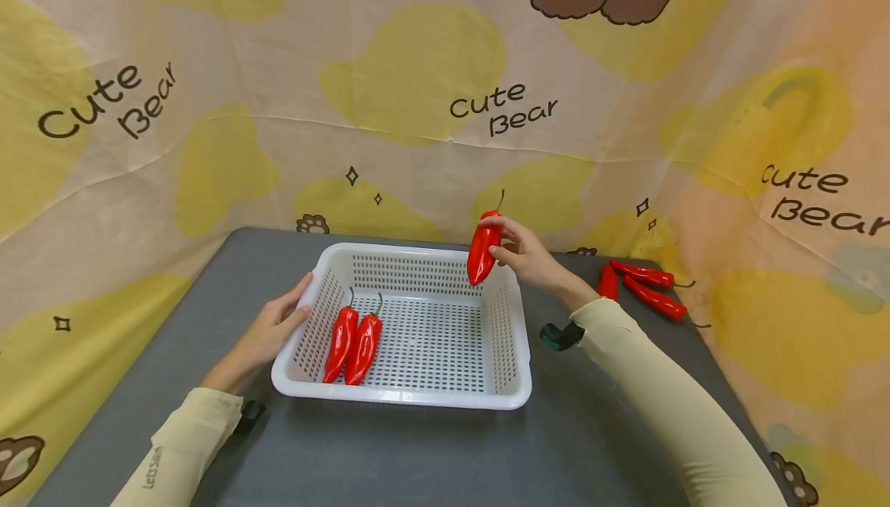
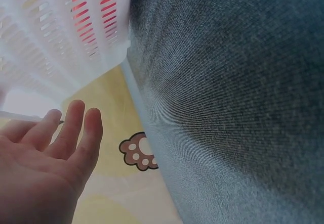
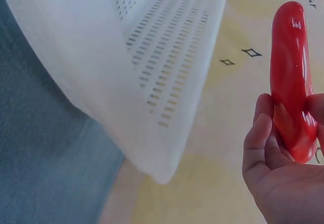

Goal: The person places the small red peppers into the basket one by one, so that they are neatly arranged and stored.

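Note:
Between thumb and fingers, my right hand (image 1: 526,254) pinches a red chili pepper (image 1: 481,253), its stem pointing up, over the right back corner of a white plastic basket (image 1: 403,397). In the right wrist view the same pepper (image 3: 291,77) stands nearly upright in the fingers, beside the basket wall. My left hand (image 1: 270,331) holds the basket's left rim, thumb over the edge and the fingers outside. The left wrist view has those fingers (image 2: 73,128) under the rim. Two red peppers (image 1: 364,348) lie side by side at the left inside the basket, stems toward the back.
On the grey table (image 1: 445,453), several more red peppers (image 1: 655,302) lie at the right back, partly behind the right forearm. A printed cloth (image 1: 410,66) hangs behind the table and along its sides.

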### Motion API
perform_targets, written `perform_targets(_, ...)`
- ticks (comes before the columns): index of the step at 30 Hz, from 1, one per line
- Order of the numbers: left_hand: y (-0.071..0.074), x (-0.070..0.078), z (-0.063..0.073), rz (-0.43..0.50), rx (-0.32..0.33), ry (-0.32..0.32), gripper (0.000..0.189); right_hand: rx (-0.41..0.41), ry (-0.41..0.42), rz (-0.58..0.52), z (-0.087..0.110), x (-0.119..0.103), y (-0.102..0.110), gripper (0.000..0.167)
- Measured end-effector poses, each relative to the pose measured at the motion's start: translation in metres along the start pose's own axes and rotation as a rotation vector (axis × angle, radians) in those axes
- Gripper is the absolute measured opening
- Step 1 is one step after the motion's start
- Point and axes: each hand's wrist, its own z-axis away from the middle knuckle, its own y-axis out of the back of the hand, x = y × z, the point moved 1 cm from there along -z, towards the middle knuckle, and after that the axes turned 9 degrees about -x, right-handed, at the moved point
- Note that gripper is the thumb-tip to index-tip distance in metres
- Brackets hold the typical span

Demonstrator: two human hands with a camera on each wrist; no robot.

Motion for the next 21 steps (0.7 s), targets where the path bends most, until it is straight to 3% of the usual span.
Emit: perform_targets(21, 0.001, 0.002, 0.000, 0.009, -0.016, 0.009, 0.063, -0.068, 0.005, -0.047, -0.024, -0.014, -0.031, 0.045)
